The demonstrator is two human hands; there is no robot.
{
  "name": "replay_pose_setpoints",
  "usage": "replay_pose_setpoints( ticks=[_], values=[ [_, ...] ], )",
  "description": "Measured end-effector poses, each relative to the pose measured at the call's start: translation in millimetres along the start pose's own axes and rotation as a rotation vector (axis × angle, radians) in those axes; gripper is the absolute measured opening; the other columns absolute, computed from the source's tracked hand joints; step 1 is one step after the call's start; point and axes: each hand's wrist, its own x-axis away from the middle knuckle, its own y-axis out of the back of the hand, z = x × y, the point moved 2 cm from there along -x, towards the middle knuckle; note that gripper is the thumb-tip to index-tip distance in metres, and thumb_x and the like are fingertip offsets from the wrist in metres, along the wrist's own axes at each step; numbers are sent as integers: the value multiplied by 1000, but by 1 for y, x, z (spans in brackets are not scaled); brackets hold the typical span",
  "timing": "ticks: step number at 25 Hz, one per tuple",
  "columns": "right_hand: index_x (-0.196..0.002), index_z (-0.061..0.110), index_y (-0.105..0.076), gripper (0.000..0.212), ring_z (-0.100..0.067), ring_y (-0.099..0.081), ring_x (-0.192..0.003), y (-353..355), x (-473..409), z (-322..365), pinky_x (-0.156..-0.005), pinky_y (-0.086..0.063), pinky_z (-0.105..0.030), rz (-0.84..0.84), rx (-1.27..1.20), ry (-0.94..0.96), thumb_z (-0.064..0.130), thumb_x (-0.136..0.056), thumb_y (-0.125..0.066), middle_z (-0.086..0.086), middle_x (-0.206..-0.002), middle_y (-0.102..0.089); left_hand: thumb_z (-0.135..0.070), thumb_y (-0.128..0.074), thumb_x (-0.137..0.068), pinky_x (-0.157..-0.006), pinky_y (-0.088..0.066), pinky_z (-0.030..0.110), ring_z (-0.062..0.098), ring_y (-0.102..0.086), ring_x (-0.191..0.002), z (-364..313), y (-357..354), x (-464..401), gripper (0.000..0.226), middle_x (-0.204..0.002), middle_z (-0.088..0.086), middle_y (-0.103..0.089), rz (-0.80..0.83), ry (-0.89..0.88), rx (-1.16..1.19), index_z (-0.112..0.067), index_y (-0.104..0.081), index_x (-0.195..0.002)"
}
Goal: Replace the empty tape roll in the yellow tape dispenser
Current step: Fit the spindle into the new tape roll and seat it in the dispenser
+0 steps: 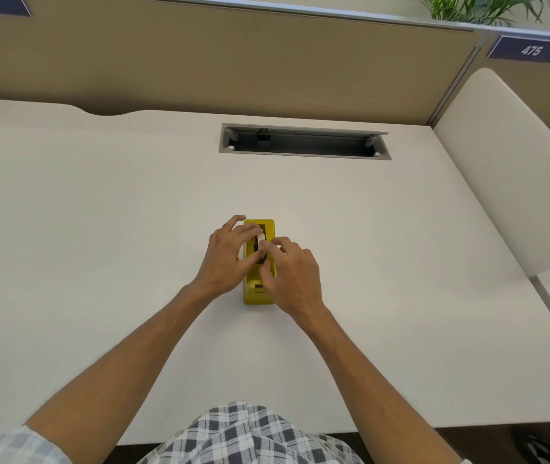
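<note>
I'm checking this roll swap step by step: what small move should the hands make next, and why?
Probably lift the roll straight up out of the yellow tape dispenser. Fingertips of the left hand and right hand already meet at its open well on the desk; whether either has a firm grip is hidden.

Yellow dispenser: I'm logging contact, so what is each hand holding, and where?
Both hands are at the yellow dispenser on the desk: left hand on its left side, right hand on its right. Whether the fingertips pinch the roll cannot be told.

A white desk carries a yellow tape dispenser standing near its middle.
</note>
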Motion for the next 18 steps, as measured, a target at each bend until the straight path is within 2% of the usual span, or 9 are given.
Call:
replay_pose_setpoints(
  ticks=[4, 11, 16, 18],
  values=[
    [-115, 15, -67, 31, -24, -64, -80, -1, -2, -1, -68, -47, -34, 11, 14, -2, 14, -85, -64, -5, -105, -68, -30, -67, -87, -104, -20, 30, 12, -33, -137, 0, -1, 1, 33, -126, -9, -62, -30, -16, -4, -19, -64, -117],
    [-123, 16, -64, 36, -24, -65, -86, -1, -5, 0, -72, -49, -37, 37, 22, -6, 17, -88, -62, -6, -107, -68, -25, -71, -83, -103, -19, 28, 14, -35, -136, -1, -2, 6, 38, -126, -8, -63, -64, -17, -17, -19, -64, -120],
    [-111, 16, -70, 20, -25, -64, -78, 3, -14, 1, -67, -46, -36, -3, 65, 6, 21, -96, -58, -5, -99, -69, -23, -70, -83, -103, -16, 26, 7, -33, -133, -3, 0, 5, 37, -126, -7, -63, -72, -31, -15, -19, -64, -120],
    [-108, 16, -71, 18, -24, -63, -77, 3, -18, 0, -67, -46, -36, 9, 81, 5, 21, -97, -57, -5, -98, -69, -25, -70, -84, -105, -17, 28, 9, -34, -134, -2, 0, 5, 38, -126, -6, -63, -69, -35, -29, -18, -64, -120]
  ],
)
